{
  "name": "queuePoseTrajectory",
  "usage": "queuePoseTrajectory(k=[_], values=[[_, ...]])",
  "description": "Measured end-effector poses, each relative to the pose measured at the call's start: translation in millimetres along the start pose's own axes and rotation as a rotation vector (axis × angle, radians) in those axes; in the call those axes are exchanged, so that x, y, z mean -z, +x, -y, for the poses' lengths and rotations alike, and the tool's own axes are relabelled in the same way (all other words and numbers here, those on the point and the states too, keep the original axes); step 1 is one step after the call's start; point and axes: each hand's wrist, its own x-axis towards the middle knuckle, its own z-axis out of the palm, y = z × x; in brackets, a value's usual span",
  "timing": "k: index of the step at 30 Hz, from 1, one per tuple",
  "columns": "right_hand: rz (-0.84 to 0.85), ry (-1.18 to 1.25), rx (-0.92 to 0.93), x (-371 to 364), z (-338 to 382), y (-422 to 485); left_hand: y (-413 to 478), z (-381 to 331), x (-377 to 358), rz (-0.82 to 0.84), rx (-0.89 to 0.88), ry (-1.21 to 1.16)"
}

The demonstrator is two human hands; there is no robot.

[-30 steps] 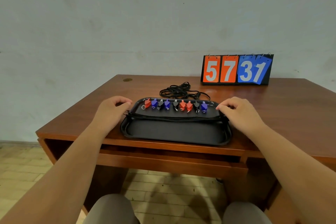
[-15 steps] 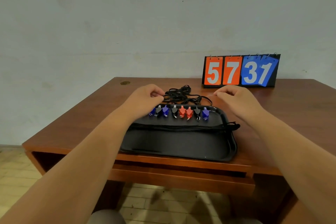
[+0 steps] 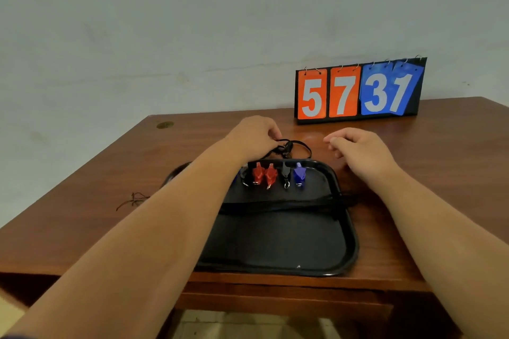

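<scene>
My left hand [image 3: 253, 135] is pinching the tangled black cord [image 3: 296, 146], which is lying on the desk [image 3: 110, 173] just behind the black tray [image 3: 349, 242] of whistles [image 3: 271, 173]. My right hand [image 3: 360, 148] is hovering near the cord, fingers loosely curled, holding nothing.

Both bare forearms reach forward from the lower corners of the view and converge slightly. The left hand [image 3: 254, 136] is palm down, knuckles raised, its fingers curled inward with the tips pinching the black cord [image 3: 298, 144]. The right hand [image 3: 363, 150] is level with it and well apart, palm down, fingers loosely curled and holding nothing.
</scene>
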Motion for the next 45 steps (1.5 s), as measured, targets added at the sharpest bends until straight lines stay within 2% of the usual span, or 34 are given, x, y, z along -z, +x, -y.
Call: queuePoseTrajectory(k=[2, 5, 8, 12, 19, 24, 27, 34, 43, 45], values=[[0.021, -0.014, -0.008, 0.3, -1.8, 2.1, 14.2, 0.7, -7.4, 0.067, 0.003, 0.143], [0.053, -0.04, 0.002, -1.0, -5.0, 3.3, 29.8, 5.1, -15.7, 0.142, -0.001, 0.181], [0.068, -0.047, 0.009, -0.8, -7.2, 6.4, 38.1, 8.9, -19.9, 0.145, 0.001, 0.14], [0.085, -0.035, 0.001, -0.4, -9.5, 9.6, 39.3, 4.4, -16.9, 0.051, -0.033, -0.011], [0.081, 0.047, 0.07, -0.2, -9.4, 8.4, 31.2, -30.0, -5.1, -0.023, -0.127, -0.239], [0.141, 0.121, 0.081, 0.0, -4.2, 7.3, 22.7, -52.6, 0.9, 0.005, -0.232, -0.309], [0.102, 0.128, 0.115, -1.9, -6.5, 6.8, 21.0, -62.9, 1.7, 0.007, -0.247, -0.287], [0.012, 0.2, 0.034, 6.5, -4.3, 8.2, 26.8, -48.9, 11.1, -0.124, -0.137, -0.186], [-0.156, 0.279, -0.05, 12.6, -5.9, 13.4, 34.6, 0.1, 23.5, -0.182, 0.011, -0.088], [-0.183, 0.273, -0.052, 13.4, -6.5, 14.4, 37.8, 12.3, 23.7, -0.188, 0.06, 0.005]])
